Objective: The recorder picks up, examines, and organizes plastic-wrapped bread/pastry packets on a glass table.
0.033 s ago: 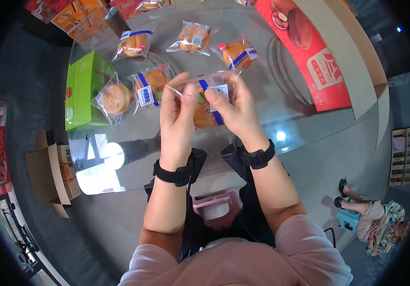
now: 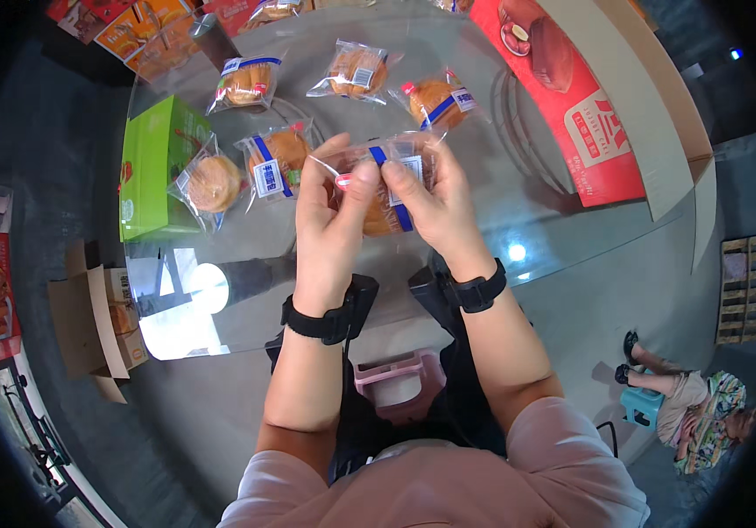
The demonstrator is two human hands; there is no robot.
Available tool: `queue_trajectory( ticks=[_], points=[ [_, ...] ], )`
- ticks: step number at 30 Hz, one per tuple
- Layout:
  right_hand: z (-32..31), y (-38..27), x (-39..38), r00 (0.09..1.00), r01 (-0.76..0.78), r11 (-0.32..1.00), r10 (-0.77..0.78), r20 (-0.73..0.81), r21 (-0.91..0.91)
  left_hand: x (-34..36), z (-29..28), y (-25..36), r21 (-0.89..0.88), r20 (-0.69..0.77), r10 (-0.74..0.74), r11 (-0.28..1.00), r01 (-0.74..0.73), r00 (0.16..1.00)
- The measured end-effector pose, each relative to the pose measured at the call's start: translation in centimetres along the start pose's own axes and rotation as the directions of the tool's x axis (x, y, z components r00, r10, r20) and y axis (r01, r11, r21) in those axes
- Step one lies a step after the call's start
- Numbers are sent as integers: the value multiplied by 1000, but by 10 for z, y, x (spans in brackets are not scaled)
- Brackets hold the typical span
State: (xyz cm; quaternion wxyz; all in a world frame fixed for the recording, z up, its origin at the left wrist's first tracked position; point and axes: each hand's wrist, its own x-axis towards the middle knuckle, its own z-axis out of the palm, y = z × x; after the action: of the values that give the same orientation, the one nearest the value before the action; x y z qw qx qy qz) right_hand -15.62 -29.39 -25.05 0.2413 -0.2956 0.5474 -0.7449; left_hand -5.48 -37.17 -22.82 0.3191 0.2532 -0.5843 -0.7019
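Observation:
Between my two hands is a packaged bread bun (image 2: 382, 218) in clear plastic, with a blue stripe and a white label. My left hand (image 2: 329, 211) grips the bag's left side, its thumb pressed on the film beside a small red mark. On the right side, my right hand (image 2: 439, 202) pinches the wrapper with its thumb next to the label. Both sets of fingertips are partly hidden behind the bag. Just left of my left hand lies another wrapped bun (image 2: 277, 163), and farther left a round one (image 2: 213, 183) leans by a green box (image 2: 153, 172).
More wrapped buns (image 2: 358, 70) lie toward the far side of the glass table (image 2: 536, 233). A red box (image 2: 571, 106) and open cardboard stand at the right. Below the table are a pink stool (image 2: 402, 383) and, left, an open carton (image 2: 87, 321). Someone sits on a teal stool (image 2: 642, 407).
My left thumb has shifted slightly to the right across the bag, and a red mark beside it now shows. The right hand has hardly moved.

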Motion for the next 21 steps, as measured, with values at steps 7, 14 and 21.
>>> queue_trajectory(
  ticks=[7, 14, 21],
  points=[
    [-9, 7, 4, 989, -30, 998, 21, -147, -61, 1, -6, -9, 85, 153, 0, 996, -13, 988],
    [-14, 1, 9, 999, 8, 994, -13, -46, -106, 1, -10, -6, -97, -12, -49, 994, 48, 999],
    [-6, 1, 4, 992, -115, 993, 116, -51, 22, 4, -14, 0, -508, -102, -202, 853, 124, 974]
  ],
)
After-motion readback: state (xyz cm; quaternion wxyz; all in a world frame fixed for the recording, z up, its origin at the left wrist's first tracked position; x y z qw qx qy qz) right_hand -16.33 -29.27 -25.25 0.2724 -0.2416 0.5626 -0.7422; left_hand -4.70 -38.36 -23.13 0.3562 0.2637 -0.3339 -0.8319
